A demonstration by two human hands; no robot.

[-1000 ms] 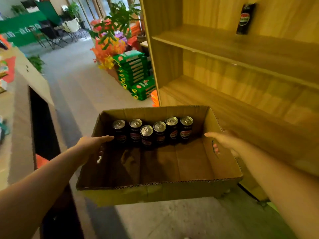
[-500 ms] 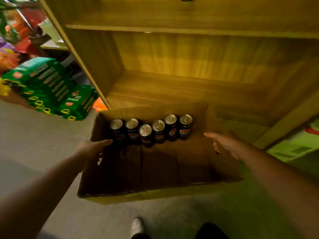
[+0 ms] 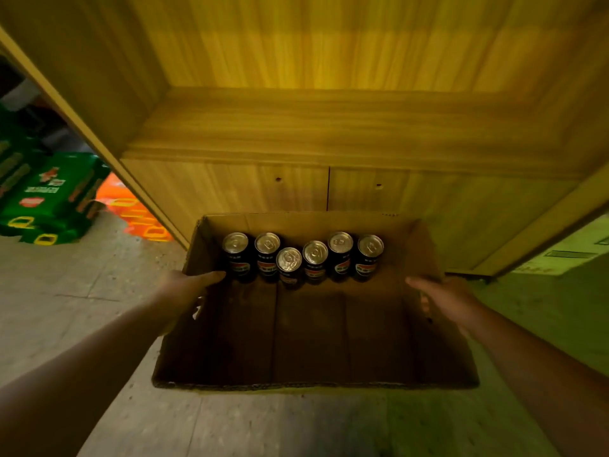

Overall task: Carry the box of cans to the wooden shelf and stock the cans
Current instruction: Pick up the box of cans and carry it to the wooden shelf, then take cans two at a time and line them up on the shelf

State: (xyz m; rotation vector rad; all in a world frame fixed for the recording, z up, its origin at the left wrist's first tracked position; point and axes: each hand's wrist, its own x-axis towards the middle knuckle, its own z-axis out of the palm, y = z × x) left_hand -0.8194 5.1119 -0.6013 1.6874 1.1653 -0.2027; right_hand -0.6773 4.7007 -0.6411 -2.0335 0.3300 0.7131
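Both bare forearms reach forward and slightly inward from the lower corners of the view. The left hand (image 3: pixel 184 296) is turned palm inward, its thumb stretched forward and its fingers curled downward out of sight. The right hand (image 3: pixel 445 298) mirrors it, thumb extended forward, with a few fingertips (image 3: pixel 424 303) showing beneath the palm.

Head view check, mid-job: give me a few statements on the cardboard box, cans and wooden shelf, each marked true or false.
1. The open brown cardboard box holds six dark cans with silver tops. True.
2. The cans lie on their sides. False: they stand upright along the far wall.
3. The left hand and right hand grip opposite box sides. True.
4. Cans already stand on the yellowish wooden shelf board. False: the visible board is bare.
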